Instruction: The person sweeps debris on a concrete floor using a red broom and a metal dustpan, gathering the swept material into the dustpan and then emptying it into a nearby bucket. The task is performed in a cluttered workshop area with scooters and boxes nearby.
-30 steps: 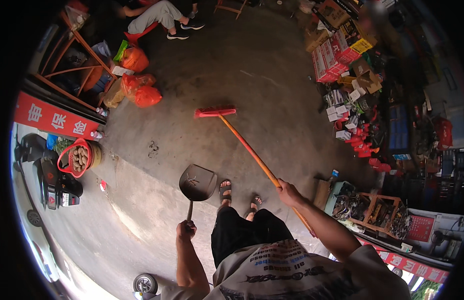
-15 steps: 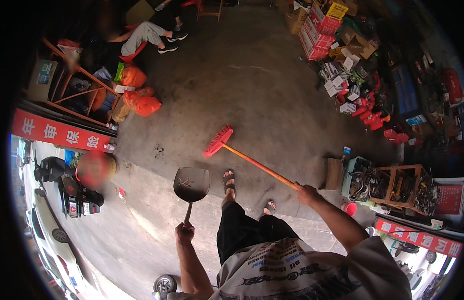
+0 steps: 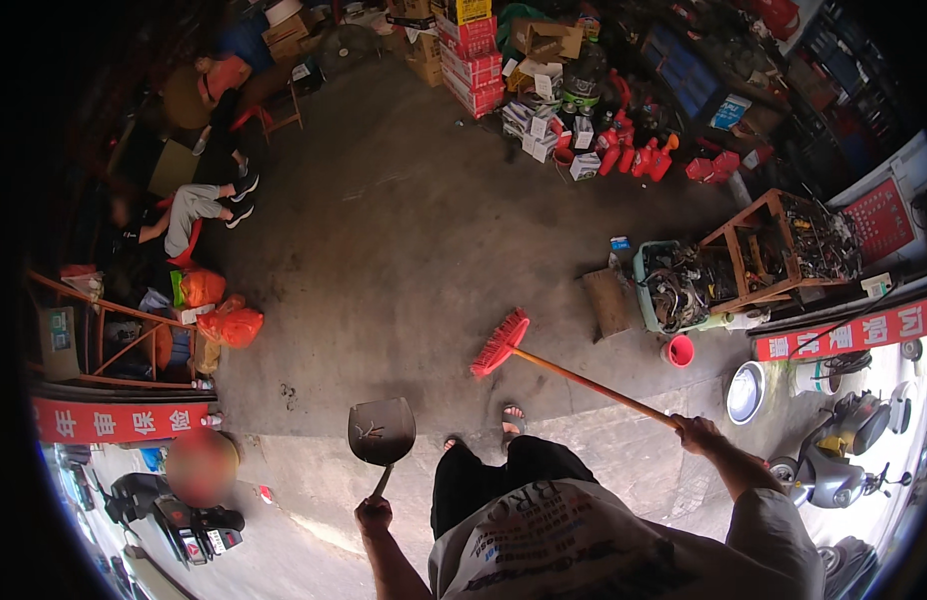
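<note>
My left hand (image 3: 374, 514) is closed round the handle of a dark metal dustpan (image 3: 369, 455), shaped like a shovel. A few thin scraps lie in its pan. On the right, my right hand (image 3: 698, 436) grips the end of an orange stick belonging to a broom (image 3: 594, 392). Its red bristled head (image 3: 502, 343) points away to the left, ahead of my feet; whether it touches the floor I cannot tell. Dustpan and broom head are well apart.
Orange bags (image 3: 231, 322) lie by a rack at the left, near seated people (image 3: 199, 215). Stacked boxes (image 3: 472, 70) and red bottles (image 3: 639, 158) fill the far right. A red bucket (image 3: 678, 350), a basin (image 3: 746, 392) and a parts-filled crate (image 3: 674, 285) stand to the right.
My view has swung to the right and I have stepped, my feet now placed differently. The dustpan and broom have come along, still in my hands, and the broom head sits further right.
</note>
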A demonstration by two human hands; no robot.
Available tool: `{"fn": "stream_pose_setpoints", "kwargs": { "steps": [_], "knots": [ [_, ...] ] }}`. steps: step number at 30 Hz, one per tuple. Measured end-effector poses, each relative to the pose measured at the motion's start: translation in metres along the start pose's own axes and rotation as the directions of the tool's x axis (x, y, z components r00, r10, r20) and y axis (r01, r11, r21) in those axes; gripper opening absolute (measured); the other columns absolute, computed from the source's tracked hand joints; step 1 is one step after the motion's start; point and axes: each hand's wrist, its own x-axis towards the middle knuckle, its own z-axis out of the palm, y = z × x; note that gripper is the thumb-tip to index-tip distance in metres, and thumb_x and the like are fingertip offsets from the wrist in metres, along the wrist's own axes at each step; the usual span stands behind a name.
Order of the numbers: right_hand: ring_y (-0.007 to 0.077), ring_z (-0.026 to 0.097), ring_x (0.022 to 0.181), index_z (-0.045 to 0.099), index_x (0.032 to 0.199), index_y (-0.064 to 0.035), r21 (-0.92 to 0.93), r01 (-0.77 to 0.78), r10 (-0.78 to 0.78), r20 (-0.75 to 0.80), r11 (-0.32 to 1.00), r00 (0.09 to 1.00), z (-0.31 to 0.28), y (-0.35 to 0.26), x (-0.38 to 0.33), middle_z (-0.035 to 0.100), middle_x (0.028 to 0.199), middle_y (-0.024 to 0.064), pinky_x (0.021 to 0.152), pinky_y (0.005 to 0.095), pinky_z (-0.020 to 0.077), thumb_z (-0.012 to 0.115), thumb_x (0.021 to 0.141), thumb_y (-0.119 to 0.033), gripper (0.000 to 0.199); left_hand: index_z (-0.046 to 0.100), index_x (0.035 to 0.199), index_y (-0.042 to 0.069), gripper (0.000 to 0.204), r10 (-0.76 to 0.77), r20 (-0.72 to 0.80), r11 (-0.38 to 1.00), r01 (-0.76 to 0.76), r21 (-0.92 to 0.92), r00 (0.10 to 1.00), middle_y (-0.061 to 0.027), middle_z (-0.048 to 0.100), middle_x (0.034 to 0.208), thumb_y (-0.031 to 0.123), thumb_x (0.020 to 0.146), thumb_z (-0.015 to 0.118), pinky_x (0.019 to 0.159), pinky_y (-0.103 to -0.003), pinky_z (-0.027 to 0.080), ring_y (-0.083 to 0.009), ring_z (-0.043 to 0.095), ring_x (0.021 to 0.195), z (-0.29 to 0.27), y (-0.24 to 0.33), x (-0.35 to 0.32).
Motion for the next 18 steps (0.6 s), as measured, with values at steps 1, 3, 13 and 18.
{"fn": "stream_pose_setpoints", "kwargs": {
  "steps": [1, 3, 13, 18],
  "knots": [
    [0.0350, 0.059, 0.083, 0.048, 0.107, -0.0182, 0.045, -0.017, 0.017, 0.005, 0.999, 1.000, 0.007, 0.006, -0.008, 0.061, 0.088, 0.0138, 0.070, 0.0471, 0.0468, 0.047, 0.085, -0.022, 0.023, 0.044, 0.069, 0.003, 0.004, -0.020, -0.002, 1.000, 0.020, 0.007, 1.000, -0.0017, 0.047, 0.058, 0.006, 0.070, 0.045, 0.047, -0.025, 0.045, -0.0146, 0.050, 0.051, -0.001, -0.006, 0.003],
    [0.0350, 0.059, 0.083, 0.051, 0.107, -0.0205, 0.198, -0.009, 0.019, -0.051, 0.980, 0.999, 0.024, 0.012, -0.018, 0.061, 0.089, 0.0130, 0.070, 0.0463, 0.0471, 0.046, 0.085, -0.023, 0.023, 0.044, 0.070, 0.003, 0.004, -0.103, 0.136, 0.995, 0.100, 0.031, 0.985, -0.0014, 0.046, 0.058, 0.006, 0.072, 0.044, 0.048, -0.025, 0.045, -0.0145, 0.050, 0.051, -0.033, 0.013, 0.020],
    [0.0384, 0.056, 0.087, 0.051, 0.104, -0.0146, 0.578, 0.047, 0.129, -0.259, 0.815, 0.957, 0.065, -0.096, 0.097, 0.061, 0.091, 0.0171, 0.071, 0.0462, 0.0454, 0.046, 0.084, -0.024, 0.023, 0.045, 0.071, 0.004, 0.012, -0.196, 0.033, 0.936, 0.176, 0.305, 0.980, -0.0005, 0.044, 0.058, 0.013, 0.079, 0.048, 0.052, -0.026, 0.043, -0.0149, 0.047, 0.053, -0.015, -0.044, 0.008],
    [0.0406, 0.056, 0.086, 0.051, 0.104, -0.0090, 0.651, 0.080, 0.160, -0.301, 0.755, 0.940, 0.059, -0.138, 0.146, 0.060, 0.091, 0.0212, 0.073, 0.0464, 0.0456, 0.045, 0.083, -0.024, 0.026, 0.045, 0.072, 0.003, 0.013, -0.331, -0.064, 0.861, 0.329, 0.388, 0.942, -0.0007, 0.043, 0.057, 0.014, 0.079, 0.047, 0.049, -0.025, 0.040, -0.0133, 0.045, 0.050, 0.011, -0.060, 0.002]
  ]
}}
